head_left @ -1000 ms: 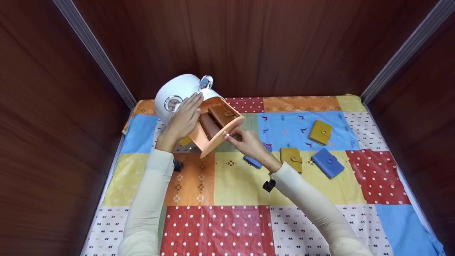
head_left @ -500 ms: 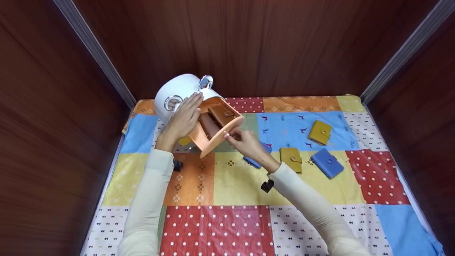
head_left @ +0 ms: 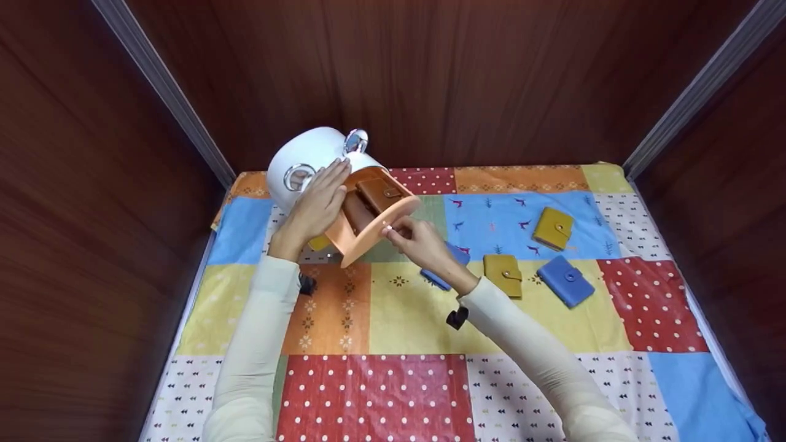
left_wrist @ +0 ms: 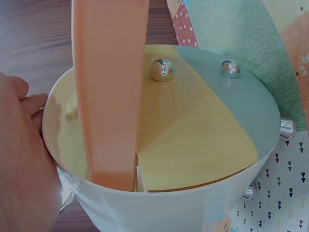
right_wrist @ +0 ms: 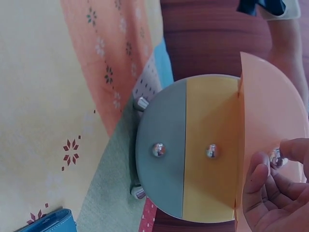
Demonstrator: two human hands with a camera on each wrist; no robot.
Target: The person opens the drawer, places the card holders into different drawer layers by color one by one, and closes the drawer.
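A white rounded drawer cabinet (head_left: pixel 310 150) stands at the back left, its top orange drawer (head_left: pixel 368 239) pulled partly out. Two brown snap wallets (head_left: pixel 379 194) lie inside that drawer. My left hand (head_left: pixel 314 205) rests on the white shell with its fingers stretched out. At the drawer front, my right hand (head_left: pixel 420 242) pinches the silver knob (right_wrist: pixel 276 158) between thumb and fingers. Below the orange drawer, the yellow drawer (left_wrist: pixel 193 130) and the grey-green drawer (left_wrist: pixel 241 101) sit closed, each with a round silver knob.
Right of the cabinet lie two mustard wallets (head_left: pixel 552 229) and a blue wallet (head_left: pixel 565 282). Another blue wallet (head_left: pixel 437 280) is partly hidden under my right wrist. A patchwork cloth (head_left: pixel 417 319) covers the table, with dark wood panels (head_left: pixel 430 80) around it.
The orange drawer has slid slightly inward, carrying the brown wallets with it. My right hand has followed a little to the left. My left hand stays in place.
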